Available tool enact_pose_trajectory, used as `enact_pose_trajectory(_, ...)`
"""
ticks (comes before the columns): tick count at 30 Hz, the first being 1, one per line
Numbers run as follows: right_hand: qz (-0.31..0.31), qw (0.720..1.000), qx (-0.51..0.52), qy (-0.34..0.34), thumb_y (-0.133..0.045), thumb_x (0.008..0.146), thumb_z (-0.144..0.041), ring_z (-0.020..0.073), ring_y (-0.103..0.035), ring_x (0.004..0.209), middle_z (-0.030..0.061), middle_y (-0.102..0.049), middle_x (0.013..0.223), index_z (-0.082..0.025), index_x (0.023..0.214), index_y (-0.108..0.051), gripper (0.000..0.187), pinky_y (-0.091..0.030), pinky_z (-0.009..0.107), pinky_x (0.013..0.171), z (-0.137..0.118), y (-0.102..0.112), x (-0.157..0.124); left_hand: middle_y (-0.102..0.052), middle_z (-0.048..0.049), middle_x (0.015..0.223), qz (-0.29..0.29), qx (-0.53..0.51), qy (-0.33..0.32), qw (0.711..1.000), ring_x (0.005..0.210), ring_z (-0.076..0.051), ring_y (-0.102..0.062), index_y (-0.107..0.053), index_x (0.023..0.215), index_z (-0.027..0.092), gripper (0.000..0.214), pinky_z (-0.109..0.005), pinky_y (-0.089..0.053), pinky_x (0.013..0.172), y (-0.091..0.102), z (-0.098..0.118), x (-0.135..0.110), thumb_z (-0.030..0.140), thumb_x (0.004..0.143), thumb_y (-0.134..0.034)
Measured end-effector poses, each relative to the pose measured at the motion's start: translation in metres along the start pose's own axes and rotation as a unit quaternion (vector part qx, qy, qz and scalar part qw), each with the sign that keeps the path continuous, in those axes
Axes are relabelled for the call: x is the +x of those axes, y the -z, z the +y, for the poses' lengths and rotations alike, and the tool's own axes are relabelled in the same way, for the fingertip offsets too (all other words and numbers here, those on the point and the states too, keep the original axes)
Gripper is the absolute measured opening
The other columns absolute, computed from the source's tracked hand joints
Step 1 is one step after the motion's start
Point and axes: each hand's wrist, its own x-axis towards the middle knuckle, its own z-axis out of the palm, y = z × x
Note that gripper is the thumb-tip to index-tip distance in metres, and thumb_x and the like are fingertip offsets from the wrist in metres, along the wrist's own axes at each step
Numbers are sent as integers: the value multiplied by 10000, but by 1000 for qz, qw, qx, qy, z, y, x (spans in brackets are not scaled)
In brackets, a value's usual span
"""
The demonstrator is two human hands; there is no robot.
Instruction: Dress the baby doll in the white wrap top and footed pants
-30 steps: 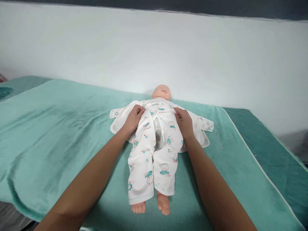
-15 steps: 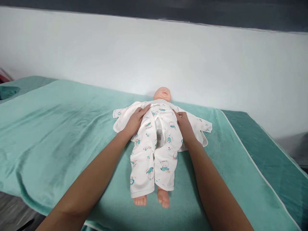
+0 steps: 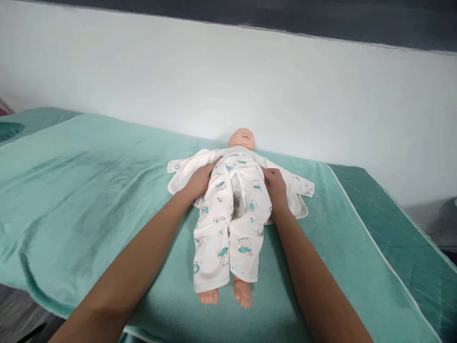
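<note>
A baby doll (image 3: 243, 138) lies on its back, head toward the wall and bare feet toward me. White printed baby trousers (image 3: 246, 243) cover its legs and reach high up its belly, with an opening at the crotch. Beneath the doll a white baby jacket (image 3: 302, 186) is spread open, sleeves out to both sides. At the left side of the waist, my left hand (image 3: 202, 180) is closed on the trousers, fingertips partly tucked against the cloth. My right hand (image 3: 275, 188) grips the trousers at the opposite side, its fingers curled and partly hidden.
A light green plush blanket (image 3: 100, 190) covers the table under the doll, with darker green cloth (image 3: 400, 228) showing at the right. The white wall (image 3: 228, 85) rises directly behind the doll's head. Floor (image 3: 17, 309) shows at the lower left.
My left fingers have slid slightly down and outward, tucking along the trousers' side. My right hand has shifted a little outward with its fingers more curled. The doll stays in place.
</note>
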Motion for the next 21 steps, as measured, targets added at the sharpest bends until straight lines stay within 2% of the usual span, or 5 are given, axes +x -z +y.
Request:
enact_pose_trajectory(2,20,1000,12,-19,-432,932,-295,240,-611,972,91,-652,1016,-250,1222,-737,423,-478,378,877,-3,1,-2,-706,-82,1244,15,-23,26,999,1258,-280,-575,-667,1222,215,360,-408,-399,1106,0,2,-1,287,907,-510)
enact_pose_trajectory(5,26,995,50,-81,-498,910,-366,233,-626,892,77,-717,960,-210,1046,-766,339,-476,361,822,-6,7,-7,-722,-55,1058,21,-88,110,990,989,-222,-641,-651,1061,194,260,-353,-499,904,5,6,-5,298,835,-578)
enact_pose_trajectory(10,-62,960,142,-231,-647,813,-475,165,-545,633,1,-653,649,-201,698,-673,299,-417,291,602,-5,25,-18,-659,-7,836,-120,-214,219,945,761,-157,-602,-625,892,172,201,-260,-467,667,23,14,-16,233,706,-674)
enact_pose_trajectory(14,-161,895,296,-291,-749,729,-450,144,-545,563,-15,-665,642,-219,748,-688,240,-425,279,547,-3,30,-25,-687,-32,893,-175,-273,238,915,828,-172,-626,-656,935,163,272,-275,-491,707,31,15,-23,198,676,-734)
enact_pose_trajectory(21,-157,847,412,-296,-852,672,-386,205,-666,646,20,-712,650,-229,800,-736,234,-530,322,569,0,22,-26,-675,-6,888,-170,-339,252,890,792,-124,-630,-666,1070,187,364,-262,-523,759,29,4,-21,166,719,-763)
